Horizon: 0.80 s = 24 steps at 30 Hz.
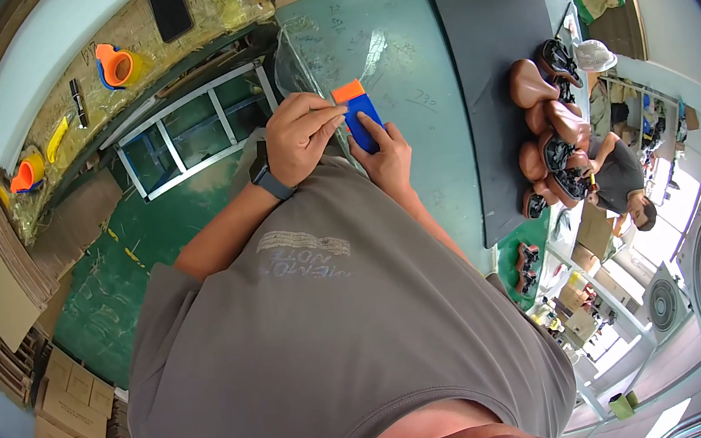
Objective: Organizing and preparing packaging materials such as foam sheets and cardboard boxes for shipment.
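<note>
On the left we saw a film-covered counter (139, 30), where a black marker (77, 104) and a dark phone (171, 11) lay well apart along its length. A barred metal frame (171, 146) stood between it and the left hand (301, 137), whose fingers were drawn narrowly together at the near corner of a blue-and-orange block (365, 130). The right hand (384, 154) gripped that block by its blue part, just inside the left edge of a green counter (413, 54). A broad strip of this surface gave us room between the right hand and a dark mat (490, 105); glossy brown forms (533, 83) crowded the mat's far right edge. Our left fingertips hid whatever they might have pinched, and we could not tell whether the block touched the counter. The right palm was out of sight, the brown forms overlapped one another, and a co-worker (622, 172) beyond was partly covered by them.
</note>
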Available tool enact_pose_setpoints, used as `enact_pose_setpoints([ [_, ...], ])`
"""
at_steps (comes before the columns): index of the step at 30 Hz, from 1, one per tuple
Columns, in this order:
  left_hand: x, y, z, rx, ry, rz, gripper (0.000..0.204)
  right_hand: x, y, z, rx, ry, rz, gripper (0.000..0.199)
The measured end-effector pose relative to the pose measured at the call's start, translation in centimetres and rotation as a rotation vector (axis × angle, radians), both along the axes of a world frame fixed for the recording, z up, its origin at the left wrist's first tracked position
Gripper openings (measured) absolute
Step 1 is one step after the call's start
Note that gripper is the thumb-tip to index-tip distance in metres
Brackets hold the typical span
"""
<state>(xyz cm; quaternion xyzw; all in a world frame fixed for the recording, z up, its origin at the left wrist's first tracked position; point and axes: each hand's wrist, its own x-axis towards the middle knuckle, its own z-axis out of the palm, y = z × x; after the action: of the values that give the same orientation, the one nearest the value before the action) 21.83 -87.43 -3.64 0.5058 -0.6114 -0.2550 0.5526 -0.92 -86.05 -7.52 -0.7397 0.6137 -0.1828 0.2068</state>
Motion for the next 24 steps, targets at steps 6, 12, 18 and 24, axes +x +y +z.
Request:
enact_pose_setpoints([
  [6, 2.1, -3.3, 4.6, -0.039, 0.150, -0.199, 0.014, -10.4, 0.7, -10.7, 0.221, 0.242, -0.096, 0.042],
  [12, 3.6, -5.5, -3.5, 0.420, 0.719, -0.233, 0.019, -16.2, 3.4, -14.2, 0.250, 0.668, -0.133, 0.072],
  [18, 5.9, -5.6, -8.8, 0.819, 1.249, -0.284, 0.019, 0.7, -7.5, -6.6, 0.727, -1.302, -0.381, 0.083],
  [24, 8.3, -5.8, -15.0, 0.906, 1.513, -0.089, 0.018, 6.3, -10.7, -8.8, 1.238, -1.373, -0.021, 0.050],
])
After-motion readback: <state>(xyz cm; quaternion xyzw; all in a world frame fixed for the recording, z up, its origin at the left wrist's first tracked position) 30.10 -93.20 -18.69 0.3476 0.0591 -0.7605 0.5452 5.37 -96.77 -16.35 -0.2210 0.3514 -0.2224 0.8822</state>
